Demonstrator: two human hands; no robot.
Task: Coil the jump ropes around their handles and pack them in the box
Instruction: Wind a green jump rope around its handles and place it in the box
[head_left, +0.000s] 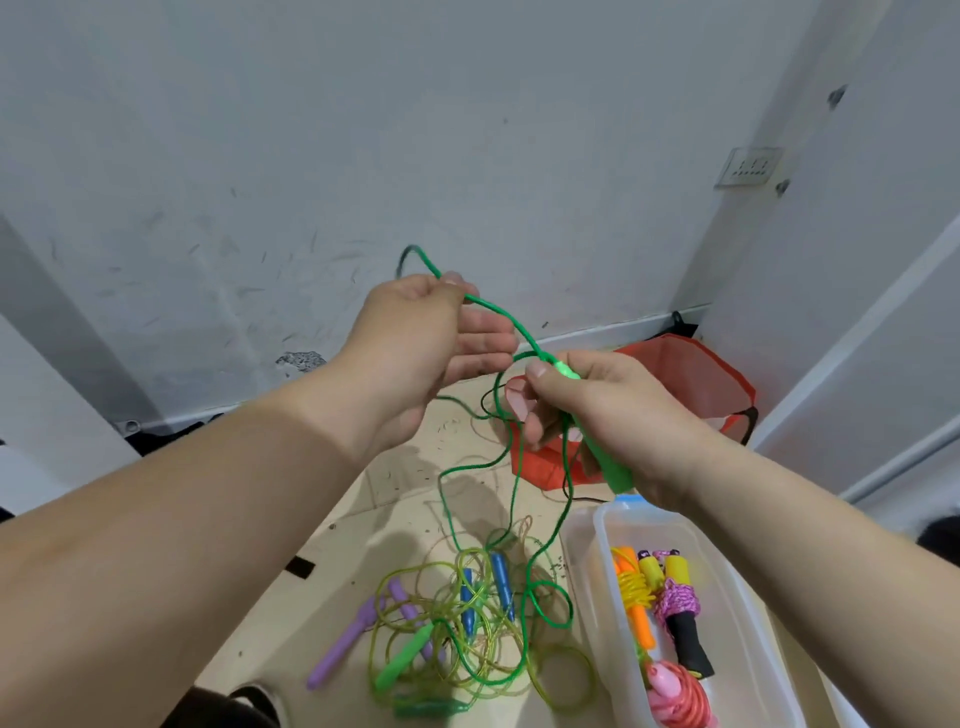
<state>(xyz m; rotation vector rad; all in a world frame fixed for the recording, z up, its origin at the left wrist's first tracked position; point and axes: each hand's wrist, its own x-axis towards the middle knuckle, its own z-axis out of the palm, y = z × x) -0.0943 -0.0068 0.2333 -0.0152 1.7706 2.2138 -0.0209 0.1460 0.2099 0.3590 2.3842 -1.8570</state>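
The right hand grips the green handle, tilted up toward the left hand. The left hand pinches the green rope just up-left of the handle's tip, ready for winding.

Green rope held up by its handle, cord trailing into tangled ropes on floor; clear box right, three coiled ropes inside.

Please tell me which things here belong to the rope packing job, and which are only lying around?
Belong to the job:
green rope and green handle, held by left hand and right hand
tangled ropes on the floor
clear box

Only lying around:
red bag
wall socket
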